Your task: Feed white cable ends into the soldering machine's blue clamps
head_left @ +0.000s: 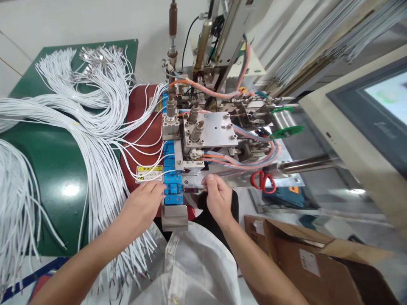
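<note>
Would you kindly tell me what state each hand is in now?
Left hand: fingers at the blue blocks, grip unclear.
Right hand: closed, contents hidden.

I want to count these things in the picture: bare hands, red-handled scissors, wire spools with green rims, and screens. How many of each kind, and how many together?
Left hand and right hand: 2
Scissors: 1
Spool: 1
Screen: 1
Total: 5

A factory workshop, shown by the metal wire-working machine (210,129), bundled white cables (95,110) and spool (286,123).
</note>
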Tool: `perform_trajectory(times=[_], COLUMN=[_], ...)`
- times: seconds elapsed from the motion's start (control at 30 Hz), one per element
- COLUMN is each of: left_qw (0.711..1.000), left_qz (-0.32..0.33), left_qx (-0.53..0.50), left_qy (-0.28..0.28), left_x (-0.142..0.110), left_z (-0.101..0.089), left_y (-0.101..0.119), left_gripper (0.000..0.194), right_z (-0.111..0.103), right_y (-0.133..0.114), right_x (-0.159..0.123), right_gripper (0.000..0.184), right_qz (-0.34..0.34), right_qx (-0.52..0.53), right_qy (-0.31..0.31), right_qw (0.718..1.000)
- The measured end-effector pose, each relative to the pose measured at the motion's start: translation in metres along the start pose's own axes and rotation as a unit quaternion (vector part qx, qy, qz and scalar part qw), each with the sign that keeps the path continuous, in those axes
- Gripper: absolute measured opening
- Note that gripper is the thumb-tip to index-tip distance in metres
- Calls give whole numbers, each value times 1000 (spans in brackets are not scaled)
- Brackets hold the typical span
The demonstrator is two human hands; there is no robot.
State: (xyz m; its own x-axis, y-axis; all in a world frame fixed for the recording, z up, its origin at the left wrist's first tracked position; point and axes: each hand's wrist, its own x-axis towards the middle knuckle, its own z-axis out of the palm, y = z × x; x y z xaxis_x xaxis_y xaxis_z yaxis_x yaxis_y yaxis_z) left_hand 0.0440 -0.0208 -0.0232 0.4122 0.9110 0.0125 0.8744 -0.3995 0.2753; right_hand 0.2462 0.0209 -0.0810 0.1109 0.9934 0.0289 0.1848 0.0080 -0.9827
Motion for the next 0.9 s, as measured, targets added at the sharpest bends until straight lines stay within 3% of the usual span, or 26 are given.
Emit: perform_trajectory(times=[0.13, 0.2, 0.3, 0.4, 0.53, 0.7, 0.8, 0.9], left_qw=[983, 978, 979, 984, 985, 979, 981, 981], left_qz=[57, 51, 57, 45, -52, -45, -7, 30], left_qx=[-39, -30, -28, -94, -163, -183, -159, -121], left_qy=[-171, -198, -194, -143, -12, 79, 114, 149], left_x=[-24, -34, -36, -22, 0, 9, 8, 8], left_z=[-21, -24, -22, -19, -17, -3, 7, 13], left_y=[-2, -3, -2, 3, 15, 29, 34, 35], left_gripper=[10, 12, 17, 17, 19, 22, 36, 37], right_z=[-5, -6, -6, -6, -8, -7, -4, 1], right_y=[2, 2, -1, -6, -15, -31, -36, -35], right_x=[-1, -2, -5, -13, -25, -25, -23, -26], right_gripper=[38, 38, 38, 36, 27, 8, 8, 16], right_qz=[5, 5, 3, -7, -60, -87, -50, 33], right_qx=[27, 30, 34, 47, 89, 57, 65, 153], right_qy=[-4, -11, -28, -51, -120, -132, -159, -115], right_qw=[1000, 999, 999, 998, 987, 986, 984, 981])
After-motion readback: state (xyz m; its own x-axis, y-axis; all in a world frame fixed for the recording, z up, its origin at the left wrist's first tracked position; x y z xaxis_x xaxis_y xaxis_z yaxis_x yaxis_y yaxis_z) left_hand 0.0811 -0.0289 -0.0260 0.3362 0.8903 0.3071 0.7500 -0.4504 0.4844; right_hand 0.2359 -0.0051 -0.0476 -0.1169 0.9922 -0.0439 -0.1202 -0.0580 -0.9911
